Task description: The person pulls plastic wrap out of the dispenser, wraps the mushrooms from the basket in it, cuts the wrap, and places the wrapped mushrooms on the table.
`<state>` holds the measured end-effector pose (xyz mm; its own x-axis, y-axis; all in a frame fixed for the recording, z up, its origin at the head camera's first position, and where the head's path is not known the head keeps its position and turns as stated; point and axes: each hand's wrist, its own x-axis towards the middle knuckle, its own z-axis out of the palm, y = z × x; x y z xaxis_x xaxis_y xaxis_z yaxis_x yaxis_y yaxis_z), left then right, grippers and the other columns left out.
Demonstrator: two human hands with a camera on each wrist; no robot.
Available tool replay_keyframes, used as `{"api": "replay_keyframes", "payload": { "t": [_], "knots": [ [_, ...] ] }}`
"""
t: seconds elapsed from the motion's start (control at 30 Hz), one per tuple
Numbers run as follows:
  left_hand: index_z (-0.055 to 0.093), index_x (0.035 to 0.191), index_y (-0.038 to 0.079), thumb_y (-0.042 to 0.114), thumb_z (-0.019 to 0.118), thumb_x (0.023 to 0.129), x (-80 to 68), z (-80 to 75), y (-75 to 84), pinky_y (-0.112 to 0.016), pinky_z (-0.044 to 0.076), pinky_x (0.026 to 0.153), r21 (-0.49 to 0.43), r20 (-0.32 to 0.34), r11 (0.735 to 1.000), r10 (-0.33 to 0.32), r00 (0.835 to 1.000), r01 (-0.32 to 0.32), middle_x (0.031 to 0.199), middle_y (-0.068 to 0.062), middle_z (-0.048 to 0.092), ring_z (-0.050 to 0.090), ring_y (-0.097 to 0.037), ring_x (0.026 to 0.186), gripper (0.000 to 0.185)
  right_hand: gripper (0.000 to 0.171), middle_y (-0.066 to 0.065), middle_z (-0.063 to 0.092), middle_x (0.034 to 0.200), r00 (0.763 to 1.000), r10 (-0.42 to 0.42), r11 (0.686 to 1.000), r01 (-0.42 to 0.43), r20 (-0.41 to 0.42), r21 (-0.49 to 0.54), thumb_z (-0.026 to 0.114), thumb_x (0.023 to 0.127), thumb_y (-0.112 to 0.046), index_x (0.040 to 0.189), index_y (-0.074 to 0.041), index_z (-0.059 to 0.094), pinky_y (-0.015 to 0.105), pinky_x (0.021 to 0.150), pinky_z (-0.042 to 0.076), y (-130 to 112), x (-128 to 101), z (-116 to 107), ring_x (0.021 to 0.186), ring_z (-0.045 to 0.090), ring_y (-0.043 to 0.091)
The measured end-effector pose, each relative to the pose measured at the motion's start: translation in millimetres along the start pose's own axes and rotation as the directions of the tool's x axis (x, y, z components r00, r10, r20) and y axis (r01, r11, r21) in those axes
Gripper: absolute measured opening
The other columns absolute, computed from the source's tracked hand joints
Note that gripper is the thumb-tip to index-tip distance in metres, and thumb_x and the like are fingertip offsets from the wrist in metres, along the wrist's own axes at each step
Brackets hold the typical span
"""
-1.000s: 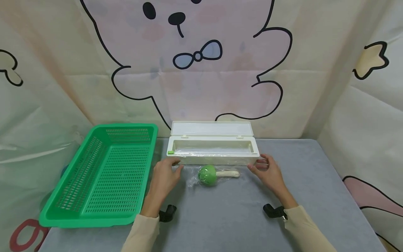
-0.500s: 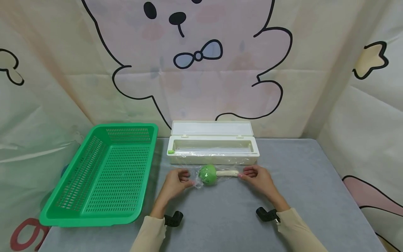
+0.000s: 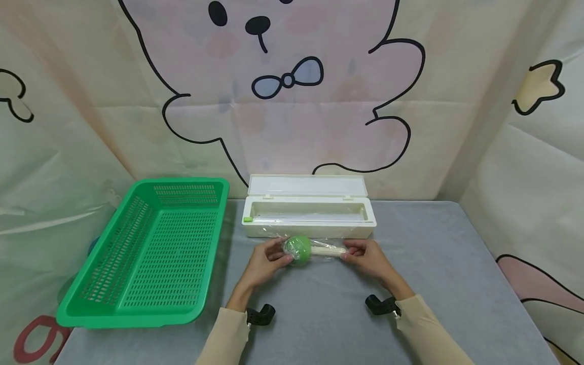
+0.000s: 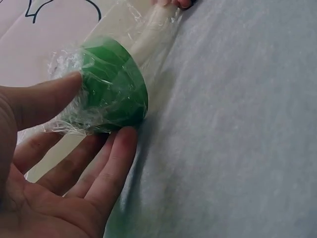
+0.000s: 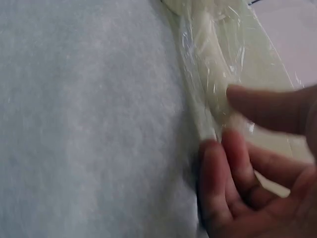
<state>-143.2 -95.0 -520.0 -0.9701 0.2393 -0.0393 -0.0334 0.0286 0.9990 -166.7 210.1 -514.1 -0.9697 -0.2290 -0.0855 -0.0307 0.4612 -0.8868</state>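
Observation:
A thing with a green rounded head (image 3: pixel 297 248) and a pale straight stem (image 3: pixel 327 251), somewhat mushroom-shaped, is wrapped in crinkled clear plastic film (image 4: pixel 74 104). My left hand (image 3: pixel 268 259) holds the green end, thumb on the wrapped head and fingertips under its edge. At the other end, my right hand (image 3: pixel 367 259) pinches the stem's tip and the film between thumb and fingers. In the right wrist view, the film (image 5: pixel 237 44) spreads around the stem. The thing lies crosswise just in front of a white cling film dispenser (image 3: pixel 310 231).
The dispenser's lid (image 3: pixel 307 186) is raised, and a small green slider (image 3: pixel 248 219) sits at the left of its front edge. A green slotted basket (image 3: pixel 132 320) stands on the left of the grey-covered table (image 3: pixel 319 324). A printed cloth (image 3: pixel 347 126) hangs behind.
Both hands have come from the dispenser's front corners down and inward to the wrapped thing, and grip its two ends. Its green head has shifted slightly left and up in the head view.

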Motion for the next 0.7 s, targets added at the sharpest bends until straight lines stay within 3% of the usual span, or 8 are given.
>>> {"api": "replay_keyframes", "payload": {
  "t": [0.1, 0.23, 0.33, 0.47, 0.6, 0.7],
  "knots": [
    [0.056, 0.137, -0.006, -0.001, 0.074, 0.09, -1.3, 1.4, -1.3, -0.033, 0.058, 0.087, -0.012, -0.006, 1.0, -0.016, 1.0, 0.016, 0.129, -0.027, 0.061, 0.065, -0.039, 0.112, 0.05, 0.048, 0.005, 0.063, 0.085, 0.997, 0.004, 0.994, -0.012, 0.072, 0.113, 0.076, 0.09, -0.004, 0.128, 0.019, 0.058, 0.02, 0.062, 0.047, 1, -2, -4, 0.073, 0.056, 0.008],
    [0.054, 0.135, -0.007, -0.002, 0.075, 0.09, -3.3, 2.1, -1.6, -0.032, 0.057, 0.089, -0.108, 0.017, 0.992, -0.066, 0.998, 0.067, 0.136, -0.024, 0.056, 0.062, -0.037, 0.119, 0.05, 0.045, 0.0, 0.066, 0.088, 0.989, 0.012, 0.962, -0.052, 0.149, 0.269, 0.074, 0.092, -0.003, 0.128, 0.019, 0.058, 0.019, 0.067, 0.05, 4, -6, -9, 0.076, 0.059, 0.004],
    [0.05, 0.133, -0.008, -0.005, 0.073, 0.089, -4.8, 1.9, 0.5, -0.033, 0.056, 0.091, -0.2, 0.044, 0.976, -0.079, 0.996, 0.086, 0.142, -0.024, 0.051, 0.058, -0.038, 0.124, 0.05, 0.038, -0.002, 0.066, 0.09, 0.981, -0.013, 0.926, -0.06, 0.192, 0.373, 0.074, 0.091, -0.001, 0.12, 0.019, 0.06, 0.021, 0.072, 0.052, 6, -8, -12, 0.079, 0.061, 0.005],
    [0.047, 0.132, -0.004, -0.003, 0.071, 0.091, -6.6, 1.1, 3.9, -0.035, 0.056, 0.089, -0.236, 0.072, 0.969, -0.059, 0.996, 0.074, 0.145, -0.024, 0.048, 0.058, -0.035, 0.123, 0.048, 0.028, 0.002, 0.063, 0.102, 0.962, -0.076, 0.856, -0.072, 0.261, 0.513, 0.069, 0.093, 0.002, 0.117, 0.012, 0.058, 0.023, 0.079, 0.055, 8, -11, -17, 0.088, 0.061, 0.008],
    [0.048, 0.137, 0.002, 0.004, 0.067, 0.096, -7.2, 1.4, 7.5, -0.037, 0.055, 0.088, -0.211, 0.103, 0.976, -0.034, 0.994, 0.055, 0.145, -0.023, 0.045, 0.057, -0.028, 0.117, 0.045, 0.045, 0.008, 0.058, 0.123, 0.939, -0.125, 0.787, -0.103, 0.321, 0.608, 0.062, 0.096, 0.005, 0.137, 0.012, 0.043, 0.024, 0.083, 0.055, 8, -12, -19, 0.1, 0.061, 0.01],
    [0.05, 0.138, 0.003, 0.008, 0.063, 0.1, -8.1, 2.8, 10.6, -0.039, 0.054, 0.091, -0.197, 0.107, 0.98, -0.02, 0.994, 0.041, 0.145, -0.023, 0.044, 0.056, -0.026, 0.116, 0.041, 0.059, 0.008, 0.056, 0.135, 0.921, -0.145, 0.767, -0.125, 0.361, 0.629, 0.058, 0.098, 0.005, 0.149, 0.015, 0.03, 0.022, 0.081, 0.054, 8, -11, -20, 0.102, 0.059, 0.01]
  ]
}}
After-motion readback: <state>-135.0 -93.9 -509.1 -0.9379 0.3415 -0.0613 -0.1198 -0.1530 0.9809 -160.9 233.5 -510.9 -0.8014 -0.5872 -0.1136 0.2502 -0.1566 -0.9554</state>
